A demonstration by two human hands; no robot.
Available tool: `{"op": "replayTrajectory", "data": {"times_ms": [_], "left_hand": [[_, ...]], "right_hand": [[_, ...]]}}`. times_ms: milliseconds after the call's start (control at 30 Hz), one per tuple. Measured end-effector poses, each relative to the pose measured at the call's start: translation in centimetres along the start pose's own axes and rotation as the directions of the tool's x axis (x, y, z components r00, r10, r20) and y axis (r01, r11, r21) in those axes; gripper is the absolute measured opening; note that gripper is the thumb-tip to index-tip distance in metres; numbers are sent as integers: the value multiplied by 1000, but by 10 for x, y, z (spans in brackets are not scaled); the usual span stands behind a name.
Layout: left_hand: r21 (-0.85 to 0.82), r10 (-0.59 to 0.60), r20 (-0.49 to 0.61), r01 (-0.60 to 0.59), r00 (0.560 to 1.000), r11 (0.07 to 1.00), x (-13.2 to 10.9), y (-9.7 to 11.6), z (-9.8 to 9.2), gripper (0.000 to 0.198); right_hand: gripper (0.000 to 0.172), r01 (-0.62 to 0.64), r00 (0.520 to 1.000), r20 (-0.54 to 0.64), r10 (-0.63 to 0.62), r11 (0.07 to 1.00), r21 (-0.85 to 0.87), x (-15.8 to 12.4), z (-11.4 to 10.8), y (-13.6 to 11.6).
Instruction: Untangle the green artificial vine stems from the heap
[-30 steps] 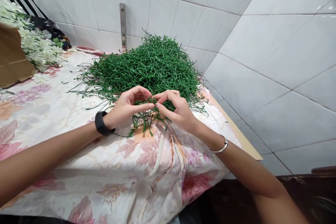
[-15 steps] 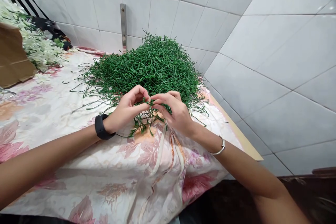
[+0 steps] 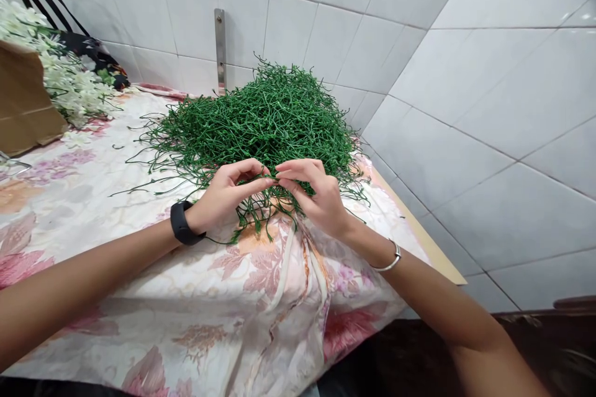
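A big heap of thin green artificial stems [image 3: 270, 115] lies on the flowered cloth [image 3: 186, 298]. At its front edge my left hand [image 3: 228, 192], with a black band at the wrist, pinches a green stem between thumb and forefinger. Close beside it, my right hand [image 3: 316, 195] is also closed in a pinch on a bit of green stem, its fingertips almost meeting the left ones. Loose stems [image 3: 254, 217] lie below both hands. The exact ends of the pinched piece are too small to make out.
White artificial flowers [image 3: 77, 90] and a brown cardboard piece [image 3: 28, 102] stand at the left, near a dark bag [image 3: 88, 49]. Behind the heap rises a tiled wall [image 3: 186, 6] with a metal bracket [image 3: 220, 43]. A second tiled wall [image 3: 503, 136] bounds the right.
Both hands have shifted slightly to the right. The right fingertips have lifted and spread a little from the left ones. The heap looks the same.
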State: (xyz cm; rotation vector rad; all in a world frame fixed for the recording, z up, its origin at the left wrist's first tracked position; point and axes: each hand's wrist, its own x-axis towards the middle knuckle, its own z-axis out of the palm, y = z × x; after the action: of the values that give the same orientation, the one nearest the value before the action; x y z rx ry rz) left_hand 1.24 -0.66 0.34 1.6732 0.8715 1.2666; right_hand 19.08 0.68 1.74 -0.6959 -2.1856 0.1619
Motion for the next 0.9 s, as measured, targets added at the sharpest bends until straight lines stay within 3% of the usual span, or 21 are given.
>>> {"op": "replayTrajectory", "data": {"times_ms": [433, 567, 733, 900], "left_hand": [[203, 24, -93, -4, 995, 979, 3, -6, -1, 8], [200, 33, -54, -22, 998, 980, 1, -4, 0, 10], [-16, 68, -16, -68, 998, 998, 0, -1, -1, 8], [-217, -2, 62, 15, 998, 976, 3, -1, -2, 6]], "right_hand": [[15, 10, 1000, 19, -10, 1000, -14, 1, 5, -1], [16, 42, 999, -8, -42, 999, -8, 1, 6, -1], [16, 26, 995, -98, -19, 998, 64, -1, 5, 1], [17, -14, 994, -103, 29, 990, 141, -1, 5, 4]]}}
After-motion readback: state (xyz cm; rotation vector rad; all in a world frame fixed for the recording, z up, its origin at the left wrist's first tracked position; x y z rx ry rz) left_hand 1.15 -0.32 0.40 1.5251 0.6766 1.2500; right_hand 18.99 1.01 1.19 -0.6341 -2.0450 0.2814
